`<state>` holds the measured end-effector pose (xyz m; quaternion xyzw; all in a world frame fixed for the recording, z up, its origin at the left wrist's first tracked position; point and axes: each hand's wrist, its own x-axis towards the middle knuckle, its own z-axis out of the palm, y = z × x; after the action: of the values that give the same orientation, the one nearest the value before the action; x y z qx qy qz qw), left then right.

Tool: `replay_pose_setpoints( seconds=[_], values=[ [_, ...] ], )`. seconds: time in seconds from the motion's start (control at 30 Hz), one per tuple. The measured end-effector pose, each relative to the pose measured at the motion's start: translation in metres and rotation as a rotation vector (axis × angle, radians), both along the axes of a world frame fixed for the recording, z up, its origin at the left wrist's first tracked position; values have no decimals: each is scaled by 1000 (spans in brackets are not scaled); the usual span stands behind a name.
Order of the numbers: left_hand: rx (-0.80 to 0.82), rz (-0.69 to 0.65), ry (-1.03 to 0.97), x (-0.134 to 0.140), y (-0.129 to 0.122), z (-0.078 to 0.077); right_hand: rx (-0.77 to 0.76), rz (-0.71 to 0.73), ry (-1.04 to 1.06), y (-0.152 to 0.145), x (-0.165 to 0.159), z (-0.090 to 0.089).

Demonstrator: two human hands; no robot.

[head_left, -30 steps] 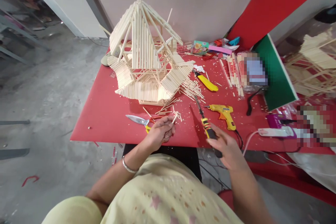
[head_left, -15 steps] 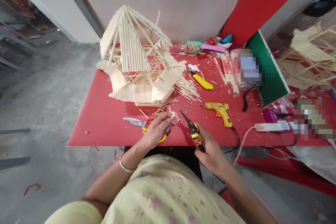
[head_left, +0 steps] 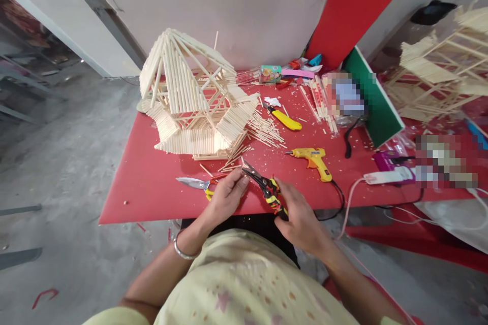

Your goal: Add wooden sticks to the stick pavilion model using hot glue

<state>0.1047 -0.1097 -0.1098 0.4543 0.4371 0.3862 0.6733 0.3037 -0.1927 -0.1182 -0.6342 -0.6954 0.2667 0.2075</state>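
Note:
My left hand [head_left: 229,193] is closed in a pinch, fingertips pointing right. The short wooden stick in it is mostly hidden by the fingers and the blades. In my right hand [head_left: 299,213] are snips [head_left: 271,194] with black and yellow handles, blades parted and their tips at the left fingertips. Scissors [head_left: 192,183] with orange and yellow handles lie partly under my left hand. Just beyond the hands stands a pavilion-like model [head_left: 186,86] built of pale sticks. Loose cut sticks [head_left: 267,129] lie along its right side.
A yellow glue gun [head_left: 314,160] and a yellow utility knife [head_left: 285,119] lie on the red table [head_left: 133,177]. Wrapped chopsticks [head_left: 322,101], a green can [head_left: 270,74] and a green board [head_left: 375,96] stand farther back. A white power strip [head_left: 387,176] with cords is at right.
The snips have moved left to my left fingertips, and their blades have parted. My left hand still pinches the stick. The whole view has shifted slightly.

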Motion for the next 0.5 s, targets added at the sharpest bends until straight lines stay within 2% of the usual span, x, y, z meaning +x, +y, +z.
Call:
replay_pose_setpoints(
  seconds=[0.17,0.5],
  values=[
    [77,-5,48,5,-2,3,51,-25,17,-3,-1,-5],
    [74,8,57,18,-10,4,51,-39,60,-13,-17,-13]
  ],
)
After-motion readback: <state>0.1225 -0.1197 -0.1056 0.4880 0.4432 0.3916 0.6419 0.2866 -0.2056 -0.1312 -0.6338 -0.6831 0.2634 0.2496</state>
